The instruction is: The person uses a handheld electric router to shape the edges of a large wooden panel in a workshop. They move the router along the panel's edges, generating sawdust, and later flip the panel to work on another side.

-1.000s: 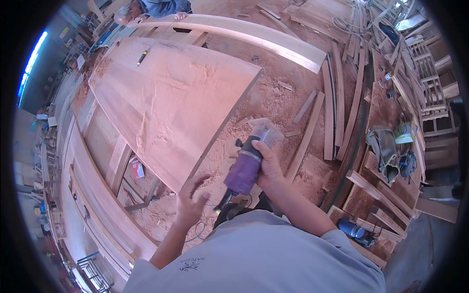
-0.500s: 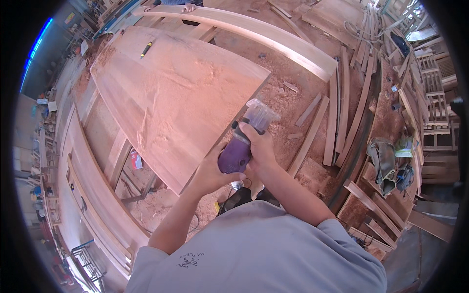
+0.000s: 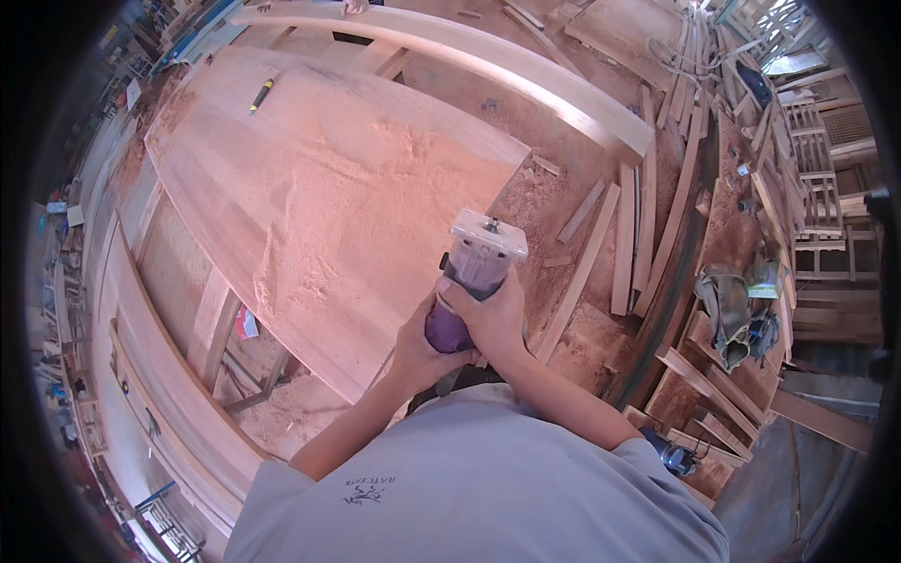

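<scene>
Close to my body I hold a trim router (image 3: 477,270) with a purple body and a clear base. It is tipped so that the flat base plate and the small bit show on top. My left hand (image 3: 418,349) wraps the purple lower body from the left. From the right, my right hand (image 3: 497,317) grips it, its thumb across the front. The router is just off the near right edge of a large wooden panel (image 3: 216,206) strewn with sawdust. A yellow and black slim tool (image 3: 261,97) lies on the panel's far left part.
Beyond the panel runs a long curved plank (image 3: 526,80); another person's hand (image 3: 355,6) rests at its far end. Long wood strips (image 3: 582,272) lie on the dusty floor at right, near a dark bag (image 3: 725,310). Another wooden panel (image 3: 160,328) stands at left.
The router has been tilted so its base plate and bit now face up, and it has come a little lower and closer to me. Both hands keep hold of it. My view has shifted slightly.
</scene>
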A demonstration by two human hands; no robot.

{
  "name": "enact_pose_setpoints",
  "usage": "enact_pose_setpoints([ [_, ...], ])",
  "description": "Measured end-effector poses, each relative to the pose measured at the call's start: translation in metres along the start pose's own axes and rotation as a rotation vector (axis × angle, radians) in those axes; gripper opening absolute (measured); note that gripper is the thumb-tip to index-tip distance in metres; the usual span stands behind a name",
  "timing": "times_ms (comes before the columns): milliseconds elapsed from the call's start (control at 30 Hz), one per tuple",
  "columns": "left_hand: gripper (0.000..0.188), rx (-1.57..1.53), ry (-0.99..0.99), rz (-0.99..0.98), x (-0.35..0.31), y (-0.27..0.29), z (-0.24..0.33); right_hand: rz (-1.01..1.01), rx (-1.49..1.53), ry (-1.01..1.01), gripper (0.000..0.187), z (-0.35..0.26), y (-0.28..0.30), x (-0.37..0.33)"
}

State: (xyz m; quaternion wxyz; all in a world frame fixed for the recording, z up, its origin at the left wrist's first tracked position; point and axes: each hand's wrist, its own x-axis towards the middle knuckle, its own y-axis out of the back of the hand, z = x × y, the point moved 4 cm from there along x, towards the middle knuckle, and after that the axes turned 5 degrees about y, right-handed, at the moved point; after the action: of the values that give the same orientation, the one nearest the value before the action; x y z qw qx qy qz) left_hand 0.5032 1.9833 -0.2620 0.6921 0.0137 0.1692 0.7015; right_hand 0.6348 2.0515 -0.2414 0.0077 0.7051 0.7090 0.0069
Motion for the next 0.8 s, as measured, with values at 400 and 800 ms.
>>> enact_pose_setpoints([
  [400,0.075,-0.238,0.314,-0.133,0.12,-0.017,0.059,-0.243,0.325,-0.264,0.051,0.02,0.057,0.135],
  [800,0.06,0.749,0.087,-0.065,0.171,-0.04,0.103,-0.586,-0.83,0.827,0.077,0.019,0.094,0.169],
])
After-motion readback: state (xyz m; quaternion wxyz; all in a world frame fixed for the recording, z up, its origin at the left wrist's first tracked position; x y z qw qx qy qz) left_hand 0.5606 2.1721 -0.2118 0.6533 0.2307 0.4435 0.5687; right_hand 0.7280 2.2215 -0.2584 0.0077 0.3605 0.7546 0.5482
